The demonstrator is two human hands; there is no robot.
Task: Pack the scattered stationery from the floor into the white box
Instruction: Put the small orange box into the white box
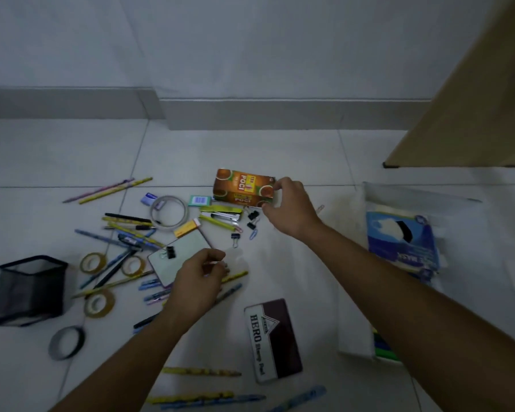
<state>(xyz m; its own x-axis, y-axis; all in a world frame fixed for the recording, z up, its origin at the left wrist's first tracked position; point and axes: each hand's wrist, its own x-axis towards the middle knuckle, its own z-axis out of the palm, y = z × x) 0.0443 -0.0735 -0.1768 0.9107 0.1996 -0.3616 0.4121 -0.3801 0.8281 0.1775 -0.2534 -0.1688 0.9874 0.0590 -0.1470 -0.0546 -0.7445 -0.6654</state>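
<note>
- Tape rolls [153,212]: I count five: one white, three yellowish, one dark grey.
- Binder clips [252,215]: I count four, all black.
- Paper clips [253,234]: two.
- Stapler [220,217]: one.
- Stamp pad [275,337]: one.
- Tea box [243,187]: one.
- Mesh pen holder [30,286]: one.
- Notepad [188,243]: one.
- White box [356,331]: one.
- Pens and pencils [128,240]: overlapping and blurred; I cannot fix an exact count.

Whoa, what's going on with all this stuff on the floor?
A person is tidying stationery off the floor. Their right hand grips the end of an orange Poci box. Their left hand hovers over the pens, curled; whether it holds anything is unclear. The white box on the right already holds a blue packet. Tape rolls and a stamp pad lie scattered.
</note>
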